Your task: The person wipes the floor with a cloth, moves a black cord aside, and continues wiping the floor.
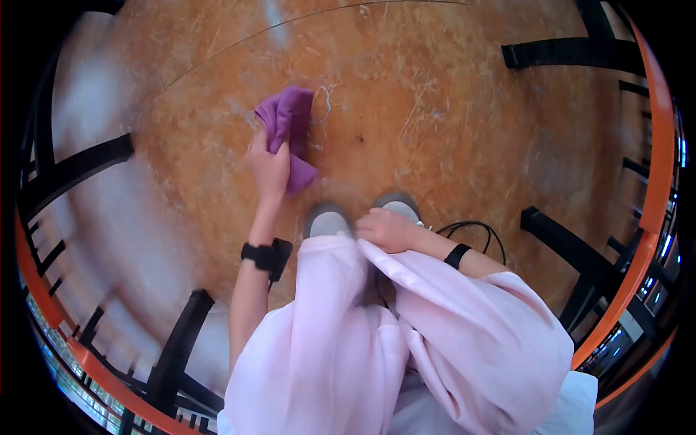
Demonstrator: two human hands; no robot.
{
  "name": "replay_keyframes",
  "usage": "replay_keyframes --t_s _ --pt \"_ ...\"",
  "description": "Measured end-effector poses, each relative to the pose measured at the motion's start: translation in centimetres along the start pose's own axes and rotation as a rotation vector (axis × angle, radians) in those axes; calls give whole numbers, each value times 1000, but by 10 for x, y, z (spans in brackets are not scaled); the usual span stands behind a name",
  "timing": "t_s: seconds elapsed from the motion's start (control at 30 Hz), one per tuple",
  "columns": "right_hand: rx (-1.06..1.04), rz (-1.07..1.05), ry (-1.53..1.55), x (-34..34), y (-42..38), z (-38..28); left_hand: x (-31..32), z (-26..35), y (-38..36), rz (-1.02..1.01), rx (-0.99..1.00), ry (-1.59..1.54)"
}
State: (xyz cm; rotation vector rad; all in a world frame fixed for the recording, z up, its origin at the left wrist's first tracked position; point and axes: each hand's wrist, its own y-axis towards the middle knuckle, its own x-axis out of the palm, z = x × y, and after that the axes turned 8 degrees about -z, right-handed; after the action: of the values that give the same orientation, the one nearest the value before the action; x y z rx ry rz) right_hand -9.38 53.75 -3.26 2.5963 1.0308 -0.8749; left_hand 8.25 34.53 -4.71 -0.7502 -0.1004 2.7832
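Observation:
A purple cloth (293,119) is bunched in my left hand (270,168), with its fingers wrapped round the lower left side and a corner hanging below. The cloth is over the brown, scuffed floor (377,109), ahead of my left shoe; whether it touches the floor is hard to tell. My right hand (384,230) rests by the knee of my pale pink trousers (464,312), near my right shoe. Its fingers are curled, and what they grip, if anything, is hidden. Dark bands are on both wrists.
Black metal legs (573,53) stand on both sides, joined to curved orange rails (656,145). A thin black cable (487,226) loops on the floor right of my shoes. Light streaks mark the floor at the left.

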Motion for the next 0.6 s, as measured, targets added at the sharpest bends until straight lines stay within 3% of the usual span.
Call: replay_keyframes --t_s 0.1,0.2,0.27,0.3,0.37,0.43,0.6 --pt "-4 -4 -16 -3 3 1 -6 -15 7 38 84 46" --pt "-4 -26 -16 -2 1 1 -20 -4 -1 -36 -29 55" --pt "0 -23 -11 -1 1 1 -23 -6 -6 171 -13 121" --pt "-1 -18 -9 -1 1 1 -22 -6 -11 168 -15 122" --pt "-5 -14 -5 -2 1 1 -13 7 -24 301 -124 404" --pt "-7 -23 2 -5 3 0 0 16 -30 260 -178 441" --pt "18 -80 -15 -7 4 -1 49 26 -26 -38 101 147"
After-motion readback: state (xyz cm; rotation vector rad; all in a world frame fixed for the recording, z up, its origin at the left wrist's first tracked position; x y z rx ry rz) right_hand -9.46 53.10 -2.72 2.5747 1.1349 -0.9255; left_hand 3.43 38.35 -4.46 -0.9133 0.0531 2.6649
